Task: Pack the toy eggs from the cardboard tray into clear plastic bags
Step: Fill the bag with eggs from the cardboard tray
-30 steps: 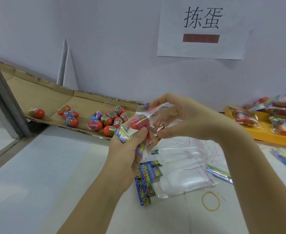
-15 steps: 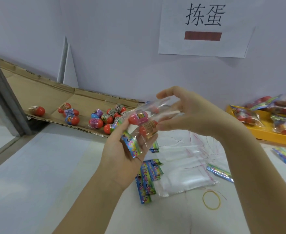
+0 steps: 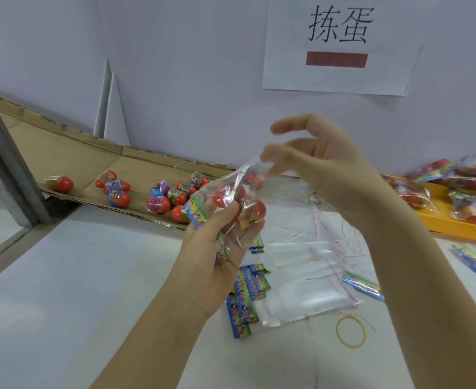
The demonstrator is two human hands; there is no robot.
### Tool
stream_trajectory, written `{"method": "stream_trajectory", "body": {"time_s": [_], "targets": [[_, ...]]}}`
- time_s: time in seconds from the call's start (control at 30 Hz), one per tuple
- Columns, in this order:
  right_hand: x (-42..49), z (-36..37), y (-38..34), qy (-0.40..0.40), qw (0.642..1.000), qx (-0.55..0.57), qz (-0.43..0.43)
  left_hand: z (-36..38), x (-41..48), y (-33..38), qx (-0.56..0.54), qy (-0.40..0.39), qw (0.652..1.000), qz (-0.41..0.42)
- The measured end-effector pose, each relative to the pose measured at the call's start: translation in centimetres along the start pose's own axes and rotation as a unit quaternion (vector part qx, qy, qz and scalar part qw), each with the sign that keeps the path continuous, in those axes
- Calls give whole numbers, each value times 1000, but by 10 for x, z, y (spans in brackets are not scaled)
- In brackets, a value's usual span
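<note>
My left hand [image 3: 217, 248] grips a clear plastic bag [image 3: 239, 192] from below; the bag holds a few red toy eggs [image 3: 252, 213] and has a colourful header card at its left end. My right hand [image 3: 312, 164] is raised above the bag and pinches its open top edge between thumb and finger, the other fingers spread. Several more toy eggs [image 3: 158, 203] with printed wrappers lie loose on the flat cardboard tray [image 3: 71, 153] at the left, against the wall.
A stack of empty clear bags [image 3: 309, 270] and colourful header cards [image 3: 245, 299] lies on the white table under my hands. A yellow rubber band [image 3: 350, 332] lies near the front. A yellow tray [image 3: 453, 223] of packed bags stands at the right. A metal post [image 3: 6, 164] rises at left.
My right hand has lifted up and to the right, drawing the bag's top edge out. My left hand tilted back, its palm now under the bag with the eggs.
</note>
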State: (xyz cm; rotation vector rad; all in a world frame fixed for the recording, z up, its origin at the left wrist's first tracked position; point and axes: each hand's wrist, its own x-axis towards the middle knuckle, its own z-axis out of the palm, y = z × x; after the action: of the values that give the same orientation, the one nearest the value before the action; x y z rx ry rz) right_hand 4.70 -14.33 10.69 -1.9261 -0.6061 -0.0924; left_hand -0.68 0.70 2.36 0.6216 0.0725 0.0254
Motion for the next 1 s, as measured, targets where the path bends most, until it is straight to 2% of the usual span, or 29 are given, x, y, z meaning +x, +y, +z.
{"method": "stream_trajectory", "body": {"time_s": [0.03,0.1,0.2,0.43,0.77,1.0], "targets": [[0,-1,-3,27,999,15,-9,0,0,0,-4,-3,1000,7],[1,-2,-6,29,999,23,9,0,-1,-1,-9,-11,1000,21],[1,1,-6,-6,996,50,74,2,-2,-3,0,-19,999,36],[2,1,-5,-76,977,108,168,6,-6,-10,54,-10,997,51],[3,-10,3,-170,943,210,196,6,-6,-13,56,-10,998,22],[8,-11,12,-184,932,232,209,2,-1,-11,103,-16,994,13]]}}
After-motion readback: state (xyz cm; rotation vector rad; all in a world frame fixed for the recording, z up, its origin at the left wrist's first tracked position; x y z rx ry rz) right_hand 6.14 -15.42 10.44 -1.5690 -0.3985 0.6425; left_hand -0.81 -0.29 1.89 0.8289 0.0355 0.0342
